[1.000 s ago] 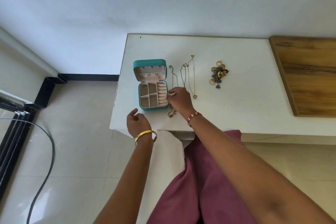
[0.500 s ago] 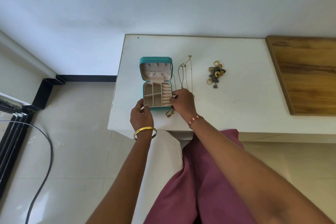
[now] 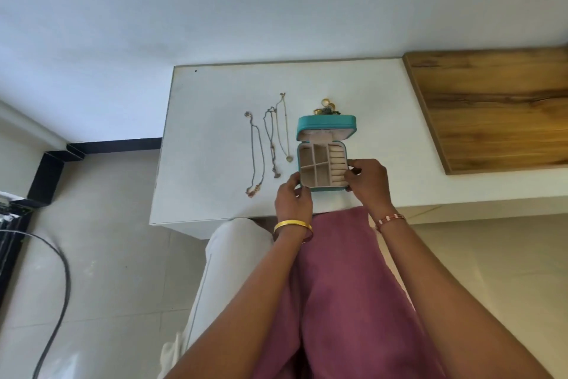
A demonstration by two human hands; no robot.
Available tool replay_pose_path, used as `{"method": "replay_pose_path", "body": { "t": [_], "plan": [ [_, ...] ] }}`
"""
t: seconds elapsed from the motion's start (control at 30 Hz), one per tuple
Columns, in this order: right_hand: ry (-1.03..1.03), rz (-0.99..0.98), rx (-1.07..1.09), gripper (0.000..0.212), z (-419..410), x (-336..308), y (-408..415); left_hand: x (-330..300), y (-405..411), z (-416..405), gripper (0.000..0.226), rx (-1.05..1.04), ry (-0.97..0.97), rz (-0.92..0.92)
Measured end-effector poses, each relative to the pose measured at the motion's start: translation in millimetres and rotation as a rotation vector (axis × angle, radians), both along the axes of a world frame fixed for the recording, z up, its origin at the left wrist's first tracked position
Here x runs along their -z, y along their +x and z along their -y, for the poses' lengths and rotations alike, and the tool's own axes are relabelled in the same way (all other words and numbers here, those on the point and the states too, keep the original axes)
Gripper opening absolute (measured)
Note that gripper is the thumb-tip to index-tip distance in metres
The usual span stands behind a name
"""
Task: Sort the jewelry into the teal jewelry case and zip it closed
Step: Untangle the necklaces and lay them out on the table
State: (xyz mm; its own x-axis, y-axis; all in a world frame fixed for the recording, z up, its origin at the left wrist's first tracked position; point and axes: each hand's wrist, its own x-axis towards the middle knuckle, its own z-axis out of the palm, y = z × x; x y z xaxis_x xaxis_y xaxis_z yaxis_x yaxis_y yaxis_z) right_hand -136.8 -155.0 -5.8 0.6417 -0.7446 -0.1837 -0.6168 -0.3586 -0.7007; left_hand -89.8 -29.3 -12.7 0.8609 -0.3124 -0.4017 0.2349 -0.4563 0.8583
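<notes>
- Head view. A teal case (image 3: 323, 160) is seen open on the white table (image 3: 215, 95), near the front edge, lid propped upright at the far side. Its compartments appear bare; nothing is judged sorted yet.
- The case is held at both near corners. The left hand (image 3: 292, 198) is curled round the near-left corner, thumb on the rim. The right hand (image 3: 367, 183) is curled round the near-right side, fingertips (image 3: 350, 174) pinched over the rim by the ring rolls.
- Whether the case rests on the table or is lifted slightly cannot be told.
- Three necklaces (image 3: 270, 145) are laid out to the left of the case, apart from it. Their long axes run near to far, roughly parallel to the case's left wall. The rightmost chain lies just beside that wall; the leftmost is well apart.
- A cluster of rings (image 3: 326, 108) is seen just behind the lid, largely hidden by it.
- Key relation: the necklaces lie leftward of both hands, pendants at the near ends. The left hand is judged the nearer for a pick-up; the rings would need a reach over or round the lid, nearer to the right hand.
- Risk judged: the thin chains could tangle if several are dragged together.
- Elsewhere: a wooden board (image 3: 491, 108) to the right, a black cable (image 3: 58, 274) on the floor.
</notes>
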Motion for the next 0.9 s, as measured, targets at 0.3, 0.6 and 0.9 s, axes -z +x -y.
{"method": "replay_pose_path", "body": {
  "t": [0.3, 0.6, 0.9],
  "plan": [
    [-0.005, -0.041, 0.014, 0.027, 21, 19, -19, 4, -7, 18, 0.038, 0.155, 0.038, -0.048],
    [-0.161, 0.029, 0.062, 0.023, 6, 10, -23, -5, -4, -2, 0.042, 0.003, 0.012, -0.113],
    [-0.198, 0.136, -0.221, 0.014, -43, -9, 14, -5, 17, -53, 0.033, -0.348, -0.081, -0.131]
  ]
}}
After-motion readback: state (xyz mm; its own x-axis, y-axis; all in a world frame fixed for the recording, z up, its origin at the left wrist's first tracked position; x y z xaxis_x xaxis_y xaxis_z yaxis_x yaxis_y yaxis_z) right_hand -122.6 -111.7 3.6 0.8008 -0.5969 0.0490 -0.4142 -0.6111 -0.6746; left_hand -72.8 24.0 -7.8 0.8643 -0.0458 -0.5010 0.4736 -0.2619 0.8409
